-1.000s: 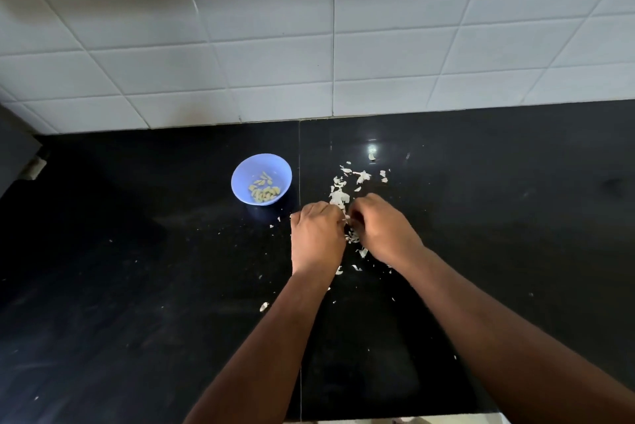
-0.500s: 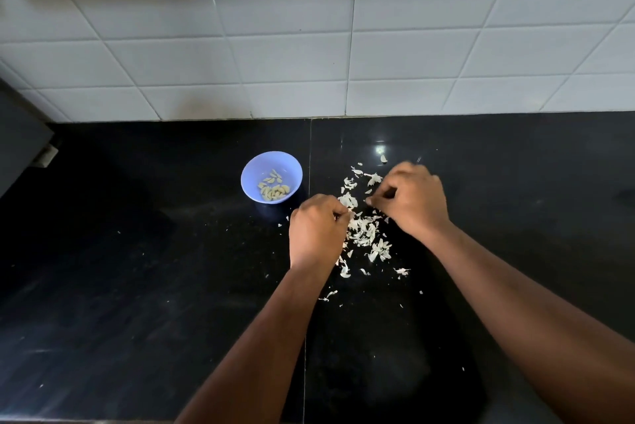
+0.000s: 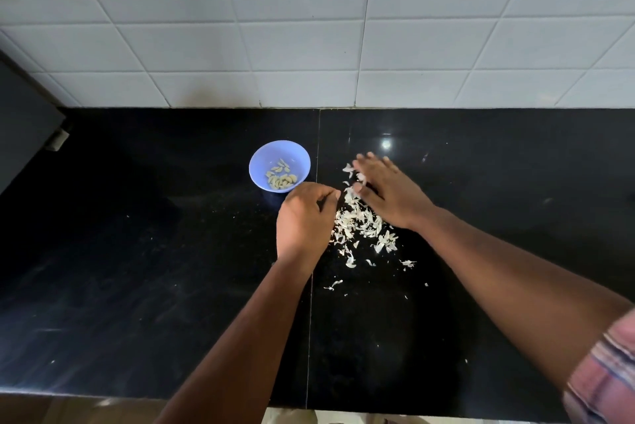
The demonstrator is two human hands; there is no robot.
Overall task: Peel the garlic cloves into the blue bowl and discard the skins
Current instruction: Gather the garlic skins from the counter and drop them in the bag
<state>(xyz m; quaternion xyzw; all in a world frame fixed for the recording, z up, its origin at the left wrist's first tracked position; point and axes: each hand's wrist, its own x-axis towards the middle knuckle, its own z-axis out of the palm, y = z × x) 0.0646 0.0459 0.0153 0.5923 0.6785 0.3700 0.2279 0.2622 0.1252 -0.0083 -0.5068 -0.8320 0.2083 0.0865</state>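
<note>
At frame centre, the small round blue plastic bowl [image 3: 279,166] sits on my glossy black stone counter [image 3: 137,269], peeled pale garlic cloves [image 3: 281,178] in it. Right of it lies the heap of white papery skins [image 3: 359,226], between my left hand [image 3: 304,217] and right hand [image 3: 388,192].

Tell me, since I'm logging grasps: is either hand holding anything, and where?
Right hand lies flat with straight fingers on the garlic skins, gripping nothing. Left hand is curled; any contents are hidden.

One head-worn wide-angle view looks forward and steeply down from above onto a glossy black stone counter [image 3: 137,286], close over it, facing a white tiled wall [image 3: 309,28] behind
</note>
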